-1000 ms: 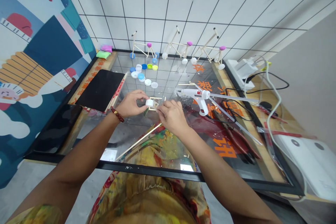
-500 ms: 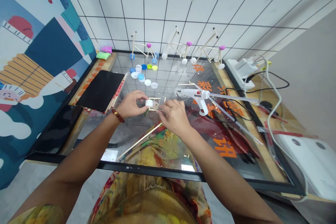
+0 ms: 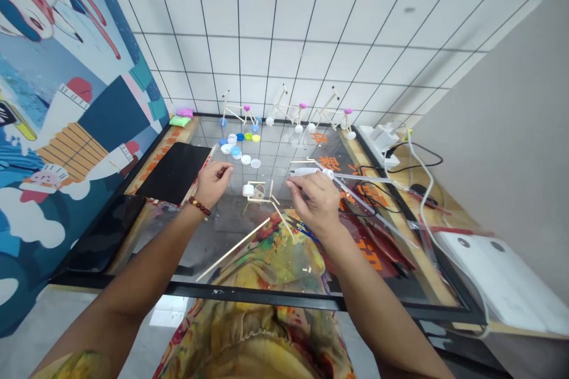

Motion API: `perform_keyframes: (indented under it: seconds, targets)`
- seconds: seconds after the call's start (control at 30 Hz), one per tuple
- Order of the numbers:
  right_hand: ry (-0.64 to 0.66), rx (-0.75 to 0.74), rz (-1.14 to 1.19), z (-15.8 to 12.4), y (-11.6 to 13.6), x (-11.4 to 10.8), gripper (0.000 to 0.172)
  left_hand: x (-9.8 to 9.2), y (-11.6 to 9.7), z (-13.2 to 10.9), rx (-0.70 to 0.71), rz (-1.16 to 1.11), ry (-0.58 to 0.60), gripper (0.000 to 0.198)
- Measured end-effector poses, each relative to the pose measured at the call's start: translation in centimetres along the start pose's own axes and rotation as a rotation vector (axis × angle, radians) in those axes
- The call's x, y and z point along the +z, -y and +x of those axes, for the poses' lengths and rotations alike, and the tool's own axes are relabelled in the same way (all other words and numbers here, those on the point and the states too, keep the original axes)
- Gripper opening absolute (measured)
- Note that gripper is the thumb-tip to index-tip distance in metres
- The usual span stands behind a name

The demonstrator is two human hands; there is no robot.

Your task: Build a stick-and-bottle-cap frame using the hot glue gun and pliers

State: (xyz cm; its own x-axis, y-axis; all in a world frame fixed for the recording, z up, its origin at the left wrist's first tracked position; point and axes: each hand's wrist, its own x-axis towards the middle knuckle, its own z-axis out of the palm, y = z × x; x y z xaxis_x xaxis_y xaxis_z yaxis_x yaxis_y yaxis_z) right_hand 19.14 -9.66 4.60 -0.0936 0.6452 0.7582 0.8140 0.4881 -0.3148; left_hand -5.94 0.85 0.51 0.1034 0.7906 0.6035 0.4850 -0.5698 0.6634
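The stick frame (image 3: pixel 256 182) lies on the glass table (image 3: pixel 169 257) at the centre of the frame, between the two hands and clear of both. A white cap (image 3: pixel 248 190) sits at its left end. The left hand (image 3: pixel 214 185), left of centre, has its fingers curled inward and thumb tip close to them; whether anything is pinched there cannot be told. The right hand (image 3: pixel 317 198), right of centre, has thumb and forefinger nearly together; any small item between them cannot be made out. It partly covers the glue gun (image 3: pixel 306 171). One loose stick (image 3: pixel 233 249) lies diagonally at lower centre. Several bottle caps (image 3: pixel 236 151) are grouped above centre. Three stick models (image 3: pixel 303 106) stand along the table's far edge, upper centre. A black pad (image 3: pixel 175 172) lies left of the left hand.
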Motion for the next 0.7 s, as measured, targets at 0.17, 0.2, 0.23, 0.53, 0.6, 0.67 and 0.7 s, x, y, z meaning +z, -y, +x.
perform_keyframes:
  seconds: [0.17, 0.2, 0.23, 0.53, 0.6, 0.67, 0.7]
  targets:
    - [-0.068, 0.099, 0.174, -1.2, 0.6, -0.8, 0.015, -1.0, -0.4, 0.8, -0.008, -0.047, -0.104, 0.016]
    - [-0.041, 0.106, 0.167, -1.7, 0.5, -0.7, 0.016, -1.1, -0.6, 0.8, 0.016, -0.054, -0.068, 0.016]
    - [-0.005, 0.113, 0.15, -2.3, 0.3, -0.5, 0.016, -1.2, -0.8, 0.8, 0.055, -0.061, 0.0, 0.016]
    - [0.355, 0.151, -0.071, -2.8, -0.8, 2.6, 0.017, -0.5, -1.4, -0.4, 0.316, -0.061, 0.536, 0.035]
    - [0.441, 0.125, -0.106, -2.0, -0.4, 3.2, 0.017, -0.4, -1.3, -0.5, 0.296, -0.066, 0.527, 0.034]
    - [0.519, 0.093, -0.124, -1.3, 0.1, 3.5, 0.016, -0.3, -1.2, -0.7, 0.278, -0.06, 0.532, 0.035]
    - [0.551, 0.078, -0.133, -1.1, 0.3, 3.7, 0.016, -0.2, -1.2, -0.7, 0.274, -0.056, 0.537, 0.036]
